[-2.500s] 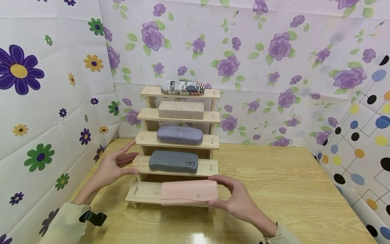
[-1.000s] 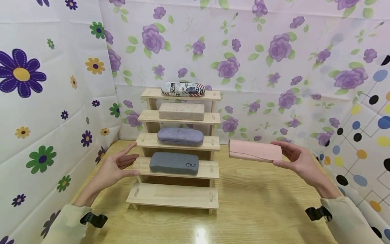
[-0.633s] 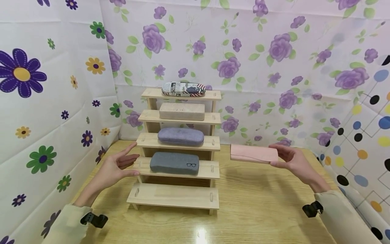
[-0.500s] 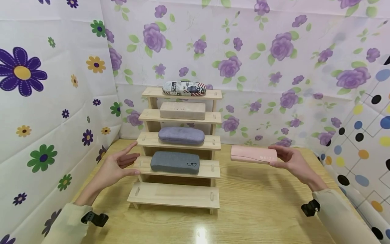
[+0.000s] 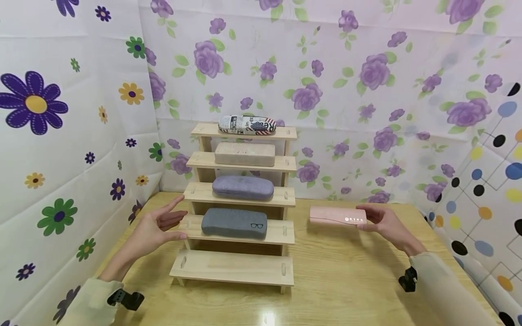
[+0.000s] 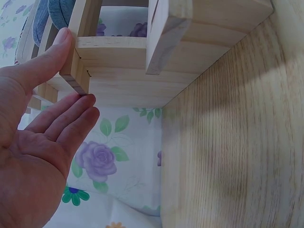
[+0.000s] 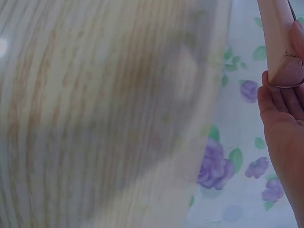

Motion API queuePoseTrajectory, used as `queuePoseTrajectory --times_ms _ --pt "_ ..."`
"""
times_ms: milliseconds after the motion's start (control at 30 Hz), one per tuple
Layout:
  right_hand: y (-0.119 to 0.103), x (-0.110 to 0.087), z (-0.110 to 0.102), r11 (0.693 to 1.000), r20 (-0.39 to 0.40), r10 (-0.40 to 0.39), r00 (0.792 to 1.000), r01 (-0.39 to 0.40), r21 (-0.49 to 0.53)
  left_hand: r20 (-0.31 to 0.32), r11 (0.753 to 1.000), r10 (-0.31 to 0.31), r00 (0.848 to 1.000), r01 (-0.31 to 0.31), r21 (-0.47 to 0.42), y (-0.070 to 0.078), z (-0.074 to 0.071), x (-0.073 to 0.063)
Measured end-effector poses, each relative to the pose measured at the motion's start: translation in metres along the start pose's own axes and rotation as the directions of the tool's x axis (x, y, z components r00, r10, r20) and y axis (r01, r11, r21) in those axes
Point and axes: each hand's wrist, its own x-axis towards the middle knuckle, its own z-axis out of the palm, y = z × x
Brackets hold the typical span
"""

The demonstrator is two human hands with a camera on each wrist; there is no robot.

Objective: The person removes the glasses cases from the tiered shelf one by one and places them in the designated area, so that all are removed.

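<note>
A wooden step-shaped display rack [image 5: 232, 267] with several tiers stands on the table. My left hand [image 5: 148, 231] touches its left side with extended fingers; the left wrist view shows the thumb and fingertips against a tier's end [image 6: 78, 71]. On the right, my right hand [image 5: 385, 225] pinches the right end of a pink glasses case [image 5: 334, 214], low over the table; whether it touches the wood I cannot tell. The rack's tiers hold a grey-blue glasses case [image 5: 232, 222], a purple one [image 5: 242, 186], a beige one [image 5: 244, 153] and a newsprint-patterned one [image 5: 247, 125].
The wood-grain table [image 5: 326, 280] carries the rack left of centre. Patterned cloths surround it: purple roses on the back cloth [image 5: 367, 136], daisies on the left cloth [image 5: 81, 181], dots on the right cloth [image 5: 493, 203].
My right hand has taken the pink glasses case off the rack's lowest tier, carried it right, then lowered it toward the table. My left hand has stayed at the rack's side.
</note>
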Motion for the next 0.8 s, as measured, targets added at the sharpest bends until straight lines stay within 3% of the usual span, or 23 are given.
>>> queuePoseTrajectory --times_ms 233,800 --pt "0.011 0.006 0.001 1.000 -0.008 0.011 1.000 -0.011 -0.019 -0.011 1.000 0.020 1.000 -0.020 0.011 -0.001 -0.001 0.002" --pt "0.019 0.024 0.004 0.998 0.047 0.065 0.997 -0.064 -0.016 -0.016 1.000 0.000 1.000 0.000 0.013 0.000 0.001 0.000"
